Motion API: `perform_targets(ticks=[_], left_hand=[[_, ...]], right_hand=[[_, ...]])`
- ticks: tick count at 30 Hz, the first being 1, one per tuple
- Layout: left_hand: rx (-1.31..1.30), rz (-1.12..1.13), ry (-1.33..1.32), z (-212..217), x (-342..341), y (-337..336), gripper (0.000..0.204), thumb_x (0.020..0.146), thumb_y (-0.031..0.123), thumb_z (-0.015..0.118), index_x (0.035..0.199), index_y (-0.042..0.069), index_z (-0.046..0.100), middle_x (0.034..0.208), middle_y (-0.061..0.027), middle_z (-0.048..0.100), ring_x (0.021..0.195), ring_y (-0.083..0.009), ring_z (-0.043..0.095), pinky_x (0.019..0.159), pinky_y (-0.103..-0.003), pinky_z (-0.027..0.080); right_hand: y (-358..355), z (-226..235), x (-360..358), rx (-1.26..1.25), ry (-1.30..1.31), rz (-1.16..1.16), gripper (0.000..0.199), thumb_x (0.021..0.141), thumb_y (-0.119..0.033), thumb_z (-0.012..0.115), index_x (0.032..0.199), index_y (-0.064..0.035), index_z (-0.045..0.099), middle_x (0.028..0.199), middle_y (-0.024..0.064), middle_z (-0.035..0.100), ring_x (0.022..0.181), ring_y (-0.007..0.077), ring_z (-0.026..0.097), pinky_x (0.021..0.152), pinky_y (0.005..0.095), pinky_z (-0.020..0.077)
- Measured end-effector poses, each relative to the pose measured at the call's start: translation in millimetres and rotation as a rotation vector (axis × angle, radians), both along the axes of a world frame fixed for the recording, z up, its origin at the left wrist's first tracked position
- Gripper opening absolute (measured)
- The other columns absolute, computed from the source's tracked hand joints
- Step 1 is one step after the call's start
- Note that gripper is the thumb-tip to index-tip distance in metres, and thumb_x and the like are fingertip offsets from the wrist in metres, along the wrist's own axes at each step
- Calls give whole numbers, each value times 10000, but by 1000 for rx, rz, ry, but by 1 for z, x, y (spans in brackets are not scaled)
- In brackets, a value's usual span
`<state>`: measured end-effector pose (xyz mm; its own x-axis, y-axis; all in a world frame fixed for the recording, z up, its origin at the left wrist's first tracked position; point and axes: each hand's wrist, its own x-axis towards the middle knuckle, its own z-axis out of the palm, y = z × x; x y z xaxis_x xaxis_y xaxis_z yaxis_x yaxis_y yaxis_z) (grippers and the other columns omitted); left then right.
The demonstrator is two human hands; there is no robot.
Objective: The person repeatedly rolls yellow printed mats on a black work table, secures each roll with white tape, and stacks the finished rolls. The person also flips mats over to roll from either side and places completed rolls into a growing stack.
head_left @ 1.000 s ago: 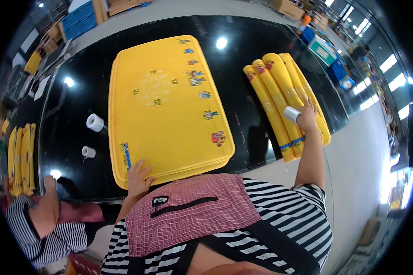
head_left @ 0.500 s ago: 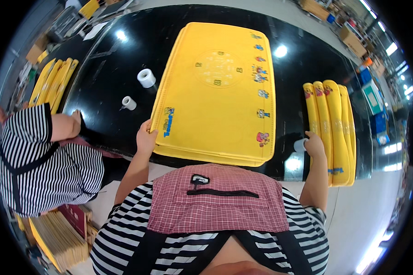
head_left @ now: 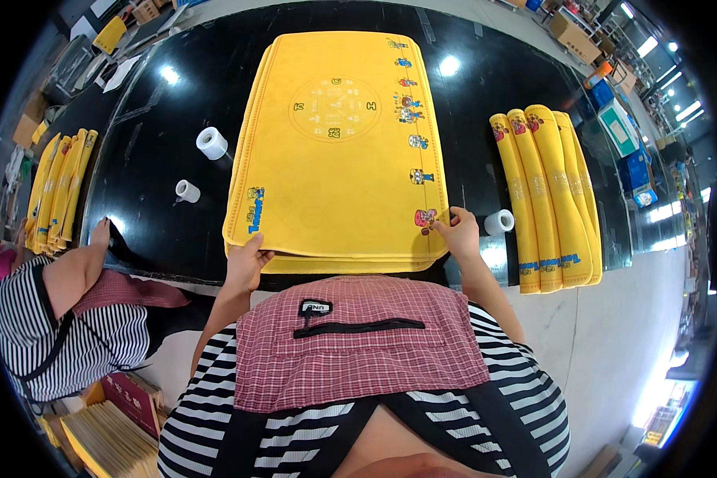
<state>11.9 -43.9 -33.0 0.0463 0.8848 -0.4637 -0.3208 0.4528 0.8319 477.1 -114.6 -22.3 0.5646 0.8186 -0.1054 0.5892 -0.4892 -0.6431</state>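
The clearest change is at the right hand [head_left: 459, 234]: half a second ago it had a white tape roll [head_left: 499, 222] near the rolled yellow mats [head_left: 546, 199], and now this roll stands on the black table [head_left: 474, 119] without a hand on it. The right hand is now at the near right corner of the top yellow mat [head_left: 334, 175]. The left hand [head_left: 247, 263] is now at the near left corner. I judge from this that both hands are free to handle the mat together.

The right hand has its thumb and fingertip close together, and they seem to pinch the mat's edge. The left hand has its thumb on the upper face and its fingers seemingly under the edge, so it also appears clamped on the mat; a dark gap shows beside it, below this edge.

With twelve o'clock pointing away from the person, the mat spreads from the left hand toward one o'clock, and from the right hand toward eleven. It lies upon another yellow mat [head_left: 358, 265], whose near edge sticks out a little. The tape roll is just beside the right hand at three o'clock, and the rolled mats come after it, between two and three.
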Motion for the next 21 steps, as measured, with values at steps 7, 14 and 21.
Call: perform_targets(ticks=[7, 14, 21], left_hand=[[77, 2, 23, -3, 2, 1, 271, 1038, 120, 615, 1304, 84, 580, 1133, -60, 704, 949, -157, 688, 769, -310, 567], [880, -428, 1442, -57, -13, -7, 253, 986, 335, 654, 1043, 95, 711, 887, -147, 748, 817, -342, 731, 720, -460, 575], [124, -1, 292, -47, 28, 5, 281, 1020, 160, 626, 1242, -6, 675, 1084, -96, 752, 814, -180, 719, 725, -300, 592]], right_hand=[[2, -14, 11, 44, -12, 49, 463, 723, -224, 925, 1073, 19, 743, 939, 122, 703, 839, 261, 694, 766, 373, 556], [16, -22, 14, 239, 20, 258, 536, 806, -482, 885, 833, 27, 717, 843, 170, 764, 724, 234, 721, 684, 373, 554], [25, -37, 39, 42, 269, 165, 257, 955, -191, 765, 930, 61, 719, 818, 77, 734, 708, 136, 659, 632, 312, 511]])
